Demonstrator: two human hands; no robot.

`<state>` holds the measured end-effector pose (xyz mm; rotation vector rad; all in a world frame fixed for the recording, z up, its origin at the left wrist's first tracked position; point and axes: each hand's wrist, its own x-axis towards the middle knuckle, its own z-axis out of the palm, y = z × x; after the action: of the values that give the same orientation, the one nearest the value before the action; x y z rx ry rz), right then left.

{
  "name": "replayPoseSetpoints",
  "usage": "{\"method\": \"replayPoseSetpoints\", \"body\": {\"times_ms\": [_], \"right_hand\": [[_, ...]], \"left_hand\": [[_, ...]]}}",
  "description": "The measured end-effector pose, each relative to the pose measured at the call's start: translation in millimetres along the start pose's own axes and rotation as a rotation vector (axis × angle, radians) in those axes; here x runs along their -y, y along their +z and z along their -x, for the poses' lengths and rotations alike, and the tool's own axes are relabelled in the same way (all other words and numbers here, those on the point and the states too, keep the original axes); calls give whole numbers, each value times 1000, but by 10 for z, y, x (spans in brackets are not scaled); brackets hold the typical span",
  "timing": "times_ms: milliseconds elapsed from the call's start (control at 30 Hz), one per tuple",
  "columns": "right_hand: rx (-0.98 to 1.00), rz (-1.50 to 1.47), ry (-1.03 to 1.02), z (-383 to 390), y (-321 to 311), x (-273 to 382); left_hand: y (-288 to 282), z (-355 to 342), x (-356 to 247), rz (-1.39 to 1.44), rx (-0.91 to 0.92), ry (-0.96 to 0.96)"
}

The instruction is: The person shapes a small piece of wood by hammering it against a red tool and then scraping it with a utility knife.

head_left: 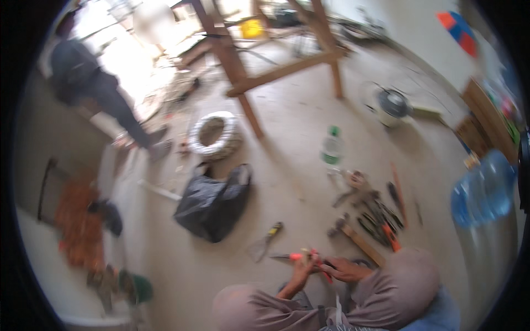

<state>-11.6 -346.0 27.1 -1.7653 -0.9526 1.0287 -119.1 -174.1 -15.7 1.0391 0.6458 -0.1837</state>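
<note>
Low in front of me, my left hand (300, 274) is closed round a red-handled tool (296, 256) whose thin metal tip points left. Motion blur hides its exact kind. Close beside it, my right hand (346, 270) has its fingers bent together at a red and dark piece (328, 274); whether this belongs to the same tool I cannot tell. A putty knife (268, 243) with a yellow and black handle lies on the floor left of my hands. To the right lie a wooden-handled hammer (359, 243) and several pliers-like tools (381, 218).
A black plastic bag (214, 201) and a wrapped coil (216, 138) rest ahead on the left. Beyond stands a wooden trestle (284, 71). A green-capped bottle (332, 148), a round white pot (392, 105) and a large blue water jug (483, 190) are right. Another person (99, 83) stands far left.
</note>
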Motion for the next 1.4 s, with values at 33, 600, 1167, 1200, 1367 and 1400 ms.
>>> {"method": "replayPoseSetpoints", "body": {"times_ms": [33,600,1167,1200,1367,1400], "right_hand": [[42,22,-9,-39,-44,75],[-65,-862,335,-12,-95,-118],[-3,454,14,-244,-604,144],[3,476,-27,-254,-585,124],[41,642,-173,-307,-616,106],[30,668,-190,-326,-624,85]], "left_hand": [[31,58,-42,63,-30,-25],[96,230,-282,-138,-198,-16],[135,265,-495,410,223,-263],[131,277,-500,378,213,-269],[187,325,-547,281,247,-247],[193,336,-549,270,244,-240]]}}
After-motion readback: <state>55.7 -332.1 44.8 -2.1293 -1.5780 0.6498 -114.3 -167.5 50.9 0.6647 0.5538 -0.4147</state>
